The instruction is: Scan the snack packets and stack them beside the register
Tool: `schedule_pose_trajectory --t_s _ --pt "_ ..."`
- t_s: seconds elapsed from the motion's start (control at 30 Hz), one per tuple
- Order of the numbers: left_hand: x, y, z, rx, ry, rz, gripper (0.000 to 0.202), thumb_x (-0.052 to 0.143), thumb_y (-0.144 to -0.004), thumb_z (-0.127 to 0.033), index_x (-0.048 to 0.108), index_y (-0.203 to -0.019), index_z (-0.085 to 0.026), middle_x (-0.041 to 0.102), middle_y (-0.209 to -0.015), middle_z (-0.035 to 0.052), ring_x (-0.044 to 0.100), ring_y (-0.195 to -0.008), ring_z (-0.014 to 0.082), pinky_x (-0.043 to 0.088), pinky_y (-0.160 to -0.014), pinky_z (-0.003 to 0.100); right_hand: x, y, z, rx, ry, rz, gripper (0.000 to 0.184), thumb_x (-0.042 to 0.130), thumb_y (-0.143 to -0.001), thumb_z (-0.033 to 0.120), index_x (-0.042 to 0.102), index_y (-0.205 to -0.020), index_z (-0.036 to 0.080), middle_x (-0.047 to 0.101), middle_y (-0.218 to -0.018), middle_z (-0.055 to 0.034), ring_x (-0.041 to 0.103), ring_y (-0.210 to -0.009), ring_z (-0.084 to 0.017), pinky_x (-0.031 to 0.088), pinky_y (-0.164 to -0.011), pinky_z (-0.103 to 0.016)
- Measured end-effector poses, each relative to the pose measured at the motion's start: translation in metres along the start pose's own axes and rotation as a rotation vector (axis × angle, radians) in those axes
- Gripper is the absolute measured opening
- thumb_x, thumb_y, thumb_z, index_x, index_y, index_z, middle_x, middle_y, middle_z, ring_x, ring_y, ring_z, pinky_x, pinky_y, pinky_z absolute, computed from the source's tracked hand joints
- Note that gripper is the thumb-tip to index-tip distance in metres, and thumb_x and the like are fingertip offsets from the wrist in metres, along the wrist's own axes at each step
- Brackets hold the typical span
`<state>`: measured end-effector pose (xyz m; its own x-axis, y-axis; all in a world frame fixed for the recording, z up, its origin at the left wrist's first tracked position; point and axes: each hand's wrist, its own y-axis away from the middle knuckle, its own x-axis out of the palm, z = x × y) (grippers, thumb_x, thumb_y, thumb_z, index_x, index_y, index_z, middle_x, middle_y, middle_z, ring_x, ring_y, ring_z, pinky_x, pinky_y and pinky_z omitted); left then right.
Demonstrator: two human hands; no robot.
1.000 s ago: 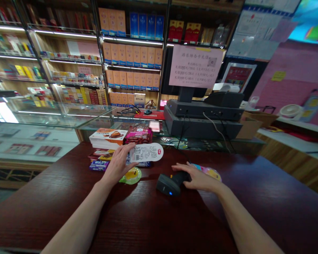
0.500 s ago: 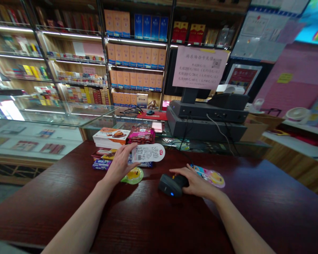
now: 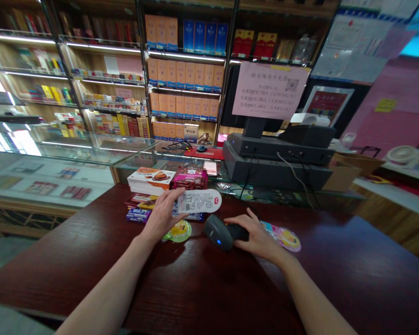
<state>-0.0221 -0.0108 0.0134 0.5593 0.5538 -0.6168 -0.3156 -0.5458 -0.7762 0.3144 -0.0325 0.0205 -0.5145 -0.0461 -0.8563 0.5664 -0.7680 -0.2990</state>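
Between the thumb and fingers of my left hand [image 3: 164,214] is a white-backed package card [image 3: 202,201], its printed text and barcode facing me. My right hand [image 3: 256,235] is wrapped round the handle of a dark barcode scanner [image 3: 217,231], which shows a blue light and has its head toward the left. Below the card, a green package with a yellow round part [image 3: 180,231] lies on the table. A similar pink and blue package [image 3: 289,238] lies just beyond my right hand, partly hidden by it.
On the dark wooden table [image 3: 181,288], a white and orange box [image 3: 152,180], pink-brown packets [image 3: 190,177] and purple packets [image 3: 138,214] are grouped behind my left hand. A glass counter [image 3: 125,160] and a monitor with a pink sign [image 3: 270,90] stand beyond. Stocked shelves line the back.
My right hand has raised the scanner slightly and moved it left, toward the card. My left hand keeps its hold on the card, and the view has shifted a little.
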Motion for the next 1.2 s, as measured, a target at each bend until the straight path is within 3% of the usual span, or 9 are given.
schedule_pose_trajectory --t_s 0.3,0.7,0.9,1.2 --pt "0.000 0.000 0.001 0.009 0.016 -0.011 0.078 0.073 -0.086 -0.031 0.030 -0.151 -0.028 0.057 -0.142 0.0118 0.052 -0.131 0.0284 0.045 -0.110 0.051 0.001 -0.005 0.015 -0.083 -0.010 0.001 0.049 0.072 -0.080 0.028 0.061 -0.128 0.030 0.071 -0.119 -0.0047 0.064 -0.114 -0.025 0.003 -0.122 -0.066" --pt "0.002 0.001 0.001 0.015 -0.014 -0.010 0.071 0.068 -0.090 -0.034 0.030 -0.150 -0.027 0.054 -0.145 0.0119 0.049 -0.134 0.0283 0.042 -0.113 0.052 0.002 -0.009 0.021 -0.086 -0.008 0.010 0.045 0.074 -0.083 0.034 0.063 -0.126 0.031 0.071 -0.115 -0.0042 0.063 -0.112 -0.025 0.006 -0.123 -0.063" --pt "0.002 0.001 0.000 0.037 -0.045 -0.047 0.073 0.069 -0.087 -0.023 0.031 -0.150 -0.025 0.057 -0.143 0.0116 0.052 -0.132 0.0278 0.045 -0.111 0.049 0.005 -0.009 0.019 -0.098 -0.003 0.021 0.045 0.075 -0.082 0.038 0.063 -0.125 0.030 0.070 -0.116 -0.0044 0.063 -0.111 -0.025 0.006 -0.123 -0.063" --pt "0.001 0.000 0.001 0.021 0.000 -0.037 0.071 0.069 -0.089 -0.033 0.032 -0.149 -0.026 0.056 -0.145 0.0117 0.050 -0.134 0.0268 0.044 -0.112 0.050 0.003 -0.005 0.006 -0.049 -0.001 0.019 0.046 0.076 -0.079 0.035 0.064 -0.124 0.030 0.071 -0.118 -0.0043 0.063 -0.113 -0.026 0.007 -0.122 -0.065"
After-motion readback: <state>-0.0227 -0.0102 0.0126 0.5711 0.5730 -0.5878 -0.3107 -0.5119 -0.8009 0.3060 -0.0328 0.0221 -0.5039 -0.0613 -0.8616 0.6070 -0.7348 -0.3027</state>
